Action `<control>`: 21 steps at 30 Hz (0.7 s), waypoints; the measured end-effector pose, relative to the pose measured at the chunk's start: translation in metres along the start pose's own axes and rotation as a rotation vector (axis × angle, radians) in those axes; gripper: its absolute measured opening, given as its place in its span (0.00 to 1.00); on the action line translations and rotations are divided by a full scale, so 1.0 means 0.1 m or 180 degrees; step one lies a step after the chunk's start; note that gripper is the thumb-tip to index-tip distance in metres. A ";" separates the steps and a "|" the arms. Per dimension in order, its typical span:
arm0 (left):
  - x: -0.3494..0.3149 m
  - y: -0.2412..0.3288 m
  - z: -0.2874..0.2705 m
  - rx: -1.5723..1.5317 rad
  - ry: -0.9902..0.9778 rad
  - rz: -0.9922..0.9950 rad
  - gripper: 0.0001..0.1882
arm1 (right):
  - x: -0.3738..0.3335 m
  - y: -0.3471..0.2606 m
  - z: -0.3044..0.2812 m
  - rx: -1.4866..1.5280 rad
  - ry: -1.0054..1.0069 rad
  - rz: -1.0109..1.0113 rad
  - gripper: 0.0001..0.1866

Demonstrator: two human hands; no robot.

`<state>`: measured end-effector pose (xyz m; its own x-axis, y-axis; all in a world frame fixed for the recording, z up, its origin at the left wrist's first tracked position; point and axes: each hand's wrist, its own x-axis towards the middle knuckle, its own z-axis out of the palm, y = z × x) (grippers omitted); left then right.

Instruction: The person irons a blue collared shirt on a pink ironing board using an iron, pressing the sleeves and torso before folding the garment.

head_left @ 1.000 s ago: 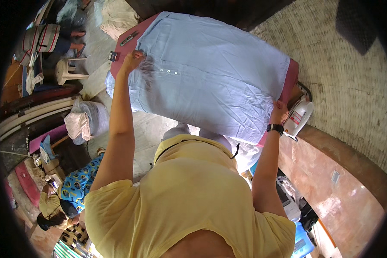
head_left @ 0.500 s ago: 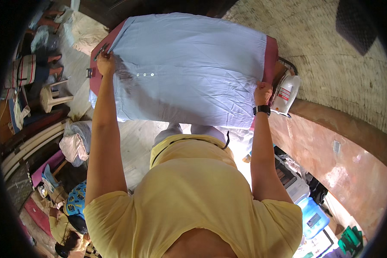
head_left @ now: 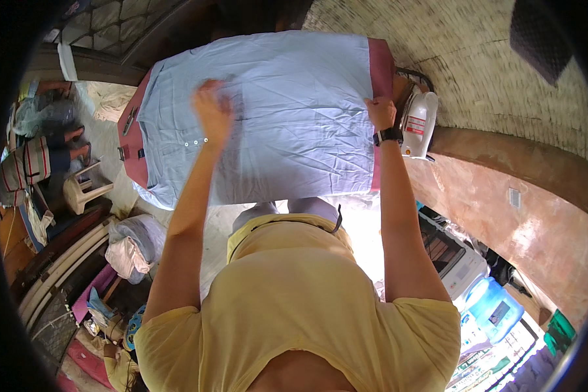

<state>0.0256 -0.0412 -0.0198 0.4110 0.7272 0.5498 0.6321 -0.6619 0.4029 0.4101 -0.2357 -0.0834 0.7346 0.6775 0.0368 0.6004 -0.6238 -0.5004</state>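
A light blue buttoned garment [head_left: 294, 130] lies spread and creased over a dark red ironing board [head_left: 383, 65]. Three small white buttons run along its left part. My right hand [head_left: 381, 114], with a dark watch at the wrist, grips the garment at its right edge. Over the garment's left half is my left hand [head_left: 212, 111], smeared by motion, so its fingers and any contact with the cloth do not show clearly.
What looks like a white iron [head_left: 417, 124] rests at the board's right end. A thin dark item [head_left: 129, 122] lies on the board's left end. Further left stand a beige stool [head_left: 85, 188] and bagged cloth [head_left: 134, 245]. A wall [head_left: 503, 176] runs along the right.
My left hand has left the garment's upper left corner and moved right over the cloth. My right hand stays at the right edge. The view has shifted, so the board appears further left.
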 end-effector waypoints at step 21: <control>-0.16 2.09 1.56 -0.0216 -0.2136 0.1788 0.35 | -1.47 -0.03 -0.45 0.0856 0.0344 0.0027 0.21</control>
<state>0.2537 -0.1627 -0.0586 0.9628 0.2299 0.1421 0.1885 -0.9480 0.2564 0.3144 -0.3508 -0.0485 0.7773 0.6182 0.1164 0.4993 -0.4937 -0.7120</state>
